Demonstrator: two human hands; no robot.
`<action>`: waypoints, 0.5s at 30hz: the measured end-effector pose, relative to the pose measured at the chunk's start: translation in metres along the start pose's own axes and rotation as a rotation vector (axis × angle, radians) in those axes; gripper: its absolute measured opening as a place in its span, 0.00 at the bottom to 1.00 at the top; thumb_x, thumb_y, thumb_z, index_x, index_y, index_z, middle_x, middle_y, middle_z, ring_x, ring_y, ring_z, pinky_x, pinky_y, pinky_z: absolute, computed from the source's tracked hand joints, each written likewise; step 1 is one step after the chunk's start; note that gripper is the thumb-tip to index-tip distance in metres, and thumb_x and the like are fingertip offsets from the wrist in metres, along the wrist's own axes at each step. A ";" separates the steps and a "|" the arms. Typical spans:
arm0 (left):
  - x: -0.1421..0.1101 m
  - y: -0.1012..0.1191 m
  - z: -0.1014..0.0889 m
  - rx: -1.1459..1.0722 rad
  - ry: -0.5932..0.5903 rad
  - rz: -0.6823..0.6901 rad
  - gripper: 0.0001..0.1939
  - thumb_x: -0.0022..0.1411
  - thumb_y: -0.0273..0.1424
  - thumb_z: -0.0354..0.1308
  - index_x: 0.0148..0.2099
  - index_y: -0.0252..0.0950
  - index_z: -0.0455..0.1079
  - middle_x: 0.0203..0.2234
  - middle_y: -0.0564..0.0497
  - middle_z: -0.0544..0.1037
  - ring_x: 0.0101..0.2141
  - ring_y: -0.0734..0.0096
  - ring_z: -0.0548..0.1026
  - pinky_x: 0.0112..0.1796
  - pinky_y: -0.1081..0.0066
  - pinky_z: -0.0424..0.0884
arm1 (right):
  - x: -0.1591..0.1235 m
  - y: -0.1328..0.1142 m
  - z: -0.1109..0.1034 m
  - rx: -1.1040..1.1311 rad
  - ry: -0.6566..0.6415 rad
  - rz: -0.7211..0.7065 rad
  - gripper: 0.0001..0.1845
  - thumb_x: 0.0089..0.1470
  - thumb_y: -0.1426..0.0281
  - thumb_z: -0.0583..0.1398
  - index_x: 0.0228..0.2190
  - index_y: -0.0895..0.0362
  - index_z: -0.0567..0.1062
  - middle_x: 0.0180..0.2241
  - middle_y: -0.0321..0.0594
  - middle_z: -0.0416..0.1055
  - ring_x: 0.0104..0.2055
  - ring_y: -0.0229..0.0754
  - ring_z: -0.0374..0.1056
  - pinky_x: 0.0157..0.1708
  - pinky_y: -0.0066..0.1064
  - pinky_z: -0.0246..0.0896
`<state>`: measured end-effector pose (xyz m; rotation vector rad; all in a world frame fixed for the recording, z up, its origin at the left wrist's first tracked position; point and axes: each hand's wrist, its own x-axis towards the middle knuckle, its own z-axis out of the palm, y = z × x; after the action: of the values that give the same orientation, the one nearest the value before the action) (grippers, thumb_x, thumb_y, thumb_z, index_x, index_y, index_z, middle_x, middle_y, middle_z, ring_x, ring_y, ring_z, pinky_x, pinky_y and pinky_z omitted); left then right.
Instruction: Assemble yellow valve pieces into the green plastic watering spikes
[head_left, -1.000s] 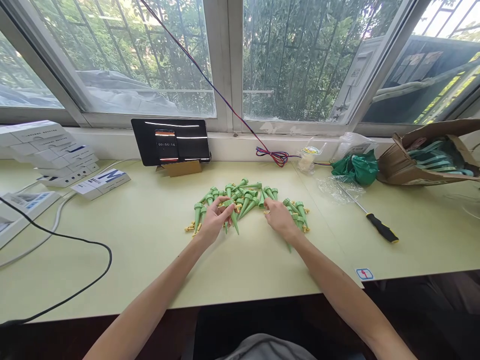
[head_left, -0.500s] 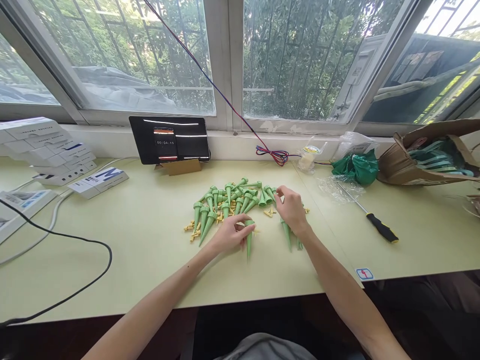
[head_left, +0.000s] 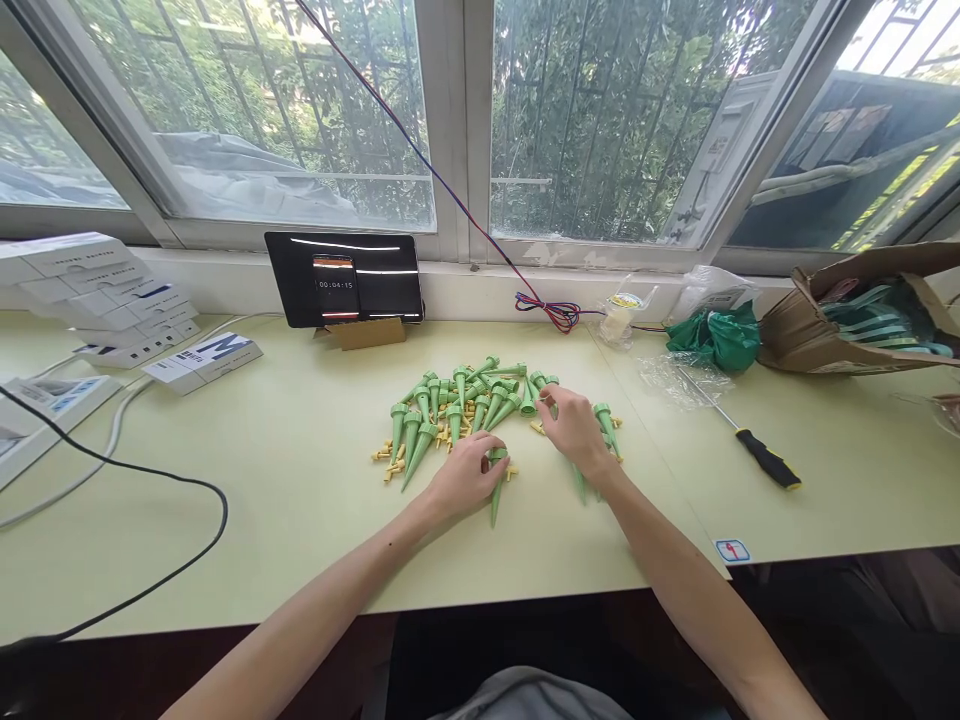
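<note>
A heap of green cone-shaped plastic spikes [head_left: 465, 400] lies mid-table, with small yellow plastic pieces [head_left: 386, 460] scattered among them. My left hand [head_left: 465, 478] is closed on one green spike [head_left: 496, 490], its tip pointing toward me and its wide end between my fingers. My right hand [head_left: 576, 432] hovers over the right side of the heap, fingers pinched at a small yellow piece [head_left: 538, 428]; whether it grips the piece I cannot tell. A few spikes [head_left: 606, 425] lie just right of that hand.
A dark tablet [head_left: 345, 278] showing a timer leans against the window sill. White boxes [head_left: 112, 295] are stacked at the left, with a black cable [head_left: 150, 475] curving over the table. A black-handled screwdriver [head_left: 757, 455], a green bag [head_left: 712, 335] and an open cardboard box [head_left: 855, 320] sit at the right.
My left hand drew one green spike out of the heap toward me. My right hand rose from the right side of the heap, then came down to the yellow pieces.
</note>
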<state>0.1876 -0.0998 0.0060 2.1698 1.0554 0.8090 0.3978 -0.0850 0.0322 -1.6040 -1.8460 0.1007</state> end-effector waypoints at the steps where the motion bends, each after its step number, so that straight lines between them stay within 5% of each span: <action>1: 0.000 0.000 0.000 0.004 -0.005 0.003 0.11 0.63 0.36 0.55 0.40 0.36 0.76 0.33 0.47 0.74 0.23 0.71 0.70 0.27 0.69 0.66 | -0.001 0.000 0.001 -0.001 -0.008 0.000 0.05 0.60 0.73 0.56 0.35 0.57 0.72 0.32 0.42 0.75 0.32 0.43 0.70 0.35 0.31 0.58; 6: 0.002 0.003 -0.008 0.063 0.000 0.013 0.12 0.64 0.37 0.55 0.42 0.35 0.75 0.35 0.48 0.76 0.21 0.75 0.67 0.27 0.69 0.65 | -0.002 0.003 0.006 0.024 -0.026 -0.026 0.04 0.60 0.73 0.57 0.35 0.57 0.72 0.30 0.40 0.75 0.32 0.44 0.69 0.34 0.31 0.58; 11: 0.011 -0.003 -0.040 0.156 0.175 0.061 0.10 0.64 0.34 0.54 0.38 0.35 0.74 0.32 0.50 0.75 0.20 0.78 0.63 0.27 0.72 0.63 | -0.004 0.001 0.010 0.070 -0.055 -0.057 0.03 0.59 0.73 0.57 0.35 0.57 0.72 0.29 0.40 0.74 0.26 0.42 0.65 0.32 0.32 0.58; 15: 0.014 -0.016 -0.073 0.221 0.071 0.036 0.09 0.62 0.34 0.55 0.34 0.36 0.74 0.26 0.52 0.73 0.22 0.75 0.65 0.28 0.72 0.63 | -0.006 -0.004 0.012 0.109 -0.110 -0.075 0.03 0.59 0.74 0.57 0.34 0.57 0.72 0.29 0.39 0.73 0.25 0.41 0.64 0.31 0.32 0.58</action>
<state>0.1335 -0.0623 0.0452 2.3645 1.1932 0.8241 0.3878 -0.0871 0.0218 -1.4788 -1.9468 0.2566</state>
